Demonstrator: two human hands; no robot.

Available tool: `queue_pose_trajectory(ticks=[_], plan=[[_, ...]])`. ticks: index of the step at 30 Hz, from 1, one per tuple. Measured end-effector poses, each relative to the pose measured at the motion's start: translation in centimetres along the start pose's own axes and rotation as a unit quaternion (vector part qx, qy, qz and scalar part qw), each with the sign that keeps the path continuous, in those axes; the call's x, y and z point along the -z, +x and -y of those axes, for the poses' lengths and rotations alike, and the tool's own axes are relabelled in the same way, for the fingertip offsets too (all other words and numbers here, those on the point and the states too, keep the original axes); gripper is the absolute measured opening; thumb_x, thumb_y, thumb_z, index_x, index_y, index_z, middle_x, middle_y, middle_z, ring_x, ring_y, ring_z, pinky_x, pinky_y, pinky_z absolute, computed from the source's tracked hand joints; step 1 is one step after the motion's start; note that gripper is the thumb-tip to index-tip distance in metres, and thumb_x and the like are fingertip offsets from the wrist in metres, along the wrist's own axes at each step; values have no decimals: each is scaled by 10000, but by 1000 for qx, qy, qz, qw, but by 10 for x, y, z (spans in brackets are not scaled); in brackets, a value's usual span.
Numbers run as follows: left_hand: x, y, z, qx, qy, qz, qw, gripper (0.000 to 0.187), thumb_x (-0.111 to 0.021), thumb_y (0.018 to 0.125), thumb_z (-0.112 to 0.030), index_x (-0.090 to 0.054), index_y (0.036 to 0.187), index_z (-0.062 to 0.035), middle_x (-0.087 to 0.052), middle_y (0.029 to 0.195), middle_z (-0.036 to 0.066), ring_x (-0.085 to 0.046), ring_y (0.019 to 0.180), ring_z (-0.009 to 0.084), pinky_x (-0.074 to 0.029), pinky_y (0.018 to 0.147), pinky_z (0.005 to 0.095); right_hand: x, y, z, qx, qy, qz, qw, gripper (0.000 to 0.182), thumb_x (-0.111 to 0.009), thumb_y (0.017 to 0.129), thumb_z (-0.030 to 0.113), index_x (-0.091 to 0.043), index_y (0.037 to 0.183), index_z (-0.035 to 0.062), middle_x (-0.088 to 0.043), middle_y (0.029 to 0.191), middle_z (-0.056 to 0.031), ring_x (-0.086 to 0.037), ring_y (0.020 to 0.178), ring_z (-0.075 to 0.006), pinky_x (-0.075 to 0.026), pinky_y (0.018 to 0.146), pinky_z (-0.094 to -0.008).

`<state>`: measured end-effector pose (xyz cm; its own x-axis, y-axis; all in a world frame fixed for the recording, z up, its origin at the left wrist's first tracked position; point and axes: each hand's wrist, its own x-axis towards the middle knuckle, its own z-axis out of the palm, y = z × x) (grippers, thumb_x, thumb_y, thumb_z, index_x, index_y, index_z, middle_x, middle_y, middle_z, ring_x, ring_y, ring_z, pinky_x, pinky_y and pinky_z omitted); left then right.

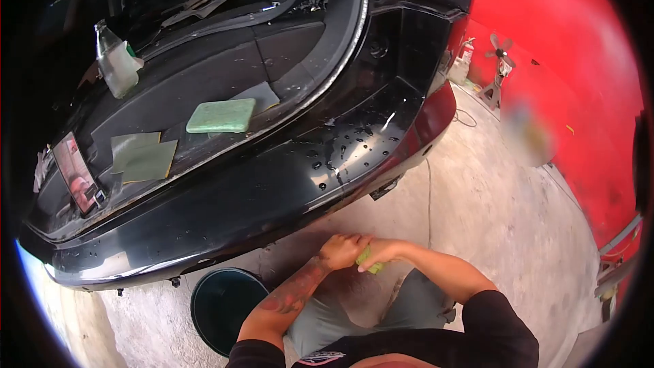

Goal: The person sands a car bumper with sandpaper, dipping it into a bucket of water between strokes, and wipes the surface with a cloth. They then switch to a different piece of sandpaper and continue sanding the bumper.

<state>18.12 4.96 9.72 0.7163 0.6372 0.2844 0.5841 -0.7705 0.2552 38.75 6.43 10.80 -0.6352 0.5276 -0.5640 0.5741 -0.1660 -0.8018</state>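
Observation:
My left hand (338, 251) and my right hand (383, 251) are pressed together in front of my knees, both closed around a yellow-green sponge or folded cloth (372, 263). Only part of it shows between my fingers, so its exact kind is hard to tell. Just beyond my hands runs the black car bumper (266, 208), with water drops on its right part. Below the bumper, to the left of my left forearm, a dark bucket (195, 313) stands on the floor. Its contents cannot be made out.
On the car's trunk edge lie a green sponge pad (221, 116), grey-green sandpaper sheets (150, 162) and a phone (73, 170). Farther in stands a clear bottle (119, 71). At right are a red panel (565, 95), a small fan (501, 48) and a cable on the floor.

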Motion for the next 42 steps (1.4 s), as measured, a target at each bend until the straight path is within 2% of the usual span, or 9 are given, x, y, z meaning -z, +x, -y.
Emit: queue_pose_trajectory(ticks=[5, 23, 26, 29, 32, 36, 37, 40, 42], plan=[[-38, 22, 1, 168, 30, 153, 973, 374, -747, 803, -186, -659, 1144, -63, -763, 1015, 153, -764, 909, 357, -619, 753, 467, -4, 36, -21, -69, -209, -132, 967, 565, -893, 697, 255, -662, 1146, 1, -752, 1061, -194, -748, 970, -265, -599, 798, -393], [-72, 18, 48, 165, -164, 81, 969, 405, -804, 757, -171, -697, 1139, -92, -765, 978, 167, -754, 905, 367, -597, 808, 482, -22, 20, 2, -10, -402, -287, 869, 755, -834, 746, 396, -546, 1352, 51, -689, 1230, -180, -681, 1121, -403, -575, 935, -498], [-54, 3, 32, 404, -382, 115, 823, 494, -831, 776, -229, -636, 1211, -100, -745, 932, 86, -739, 871, 332, -591, 796, 478, -19, 15, 4, 56, -366, -340, 864, 835, -859, 719, 363, -509, 1404, 38, -675, 1213, -157, -686, 1090, -395, -566, 963, -483], [-38, -17, 17, 351, -611, 42, 709, 583, -834, 829, -289, -549, 1305, -108, -697, 972, 29, -698, 932, 281, -573, 804, 480, 6, 41, -34, 230, -338, -442, 798, 859, -870, 743, 264, -461, 1463, 38, -684, 1197, -146, -701, 1060, -323, -555, 981, -420], [-67, -21, 8, 424, -719, -134, 534, 579, -790, 910, -245, -503, 1399, -130, -701, 1105, 35, -685, 1026, 273, -554, 887, 464, 28, 42, -40, 151, -77, -323, 931, 827, -857, 775, 165, -460, 1487, 28, -688, 1218, -156, -688, 1055, -244, -537, 984, -357], [-89, -22, 4, 443, -531, -245, 680, 382, -735, 983, -341, -632, 1245, -83, -708, 1082, 37, -626, 1053, 222, -505, 952, 429, 32, 27, -26, 70, -121, -327, 935, 487, -792, 845, 109, -668, 1311, 36, -754, 1032, -146, -715, 944, -209, -554, 872, -345], [-96, -24, 5, 438, -542, -282, 659, 483, -788, 931, -416, -640, 1125, 1, -690, 1019, 153, -605, 1058, 308, -506, 889, 441, 28, 22, -24, 75, -185, -371, 907, 376, -769, 866, 130, -720, 1237, 95, -763, 970, -153, -737, 900, -262, -558, 829, -378], [-107, -35, 18, 416, -226, -322, 820, 479, -797, 907, -430, -670, 994, 24, -672, 936, 196, -578, 1008, 367, -491, 908, 498, 38, 10, -21, -7, -217, -425, 879, 354, -762, 871, 173, -726, 1222, 146, -753, 1036, -180, -731, 951, -310, -557, 840, -420], [-89, -30, 17, 408, -222, -363, 808, 492, -784, 892, -457, -688, 899, 26, -632, 997, 228, -549, 1049, 422, -448, 945, 560, 42, -7, -12, -38, -252, -437, 862, 284, -744, 897, 228, -733, 1177, 183, -734, 1088, -192, -704, 1030, -349, -550, 850, -456]])
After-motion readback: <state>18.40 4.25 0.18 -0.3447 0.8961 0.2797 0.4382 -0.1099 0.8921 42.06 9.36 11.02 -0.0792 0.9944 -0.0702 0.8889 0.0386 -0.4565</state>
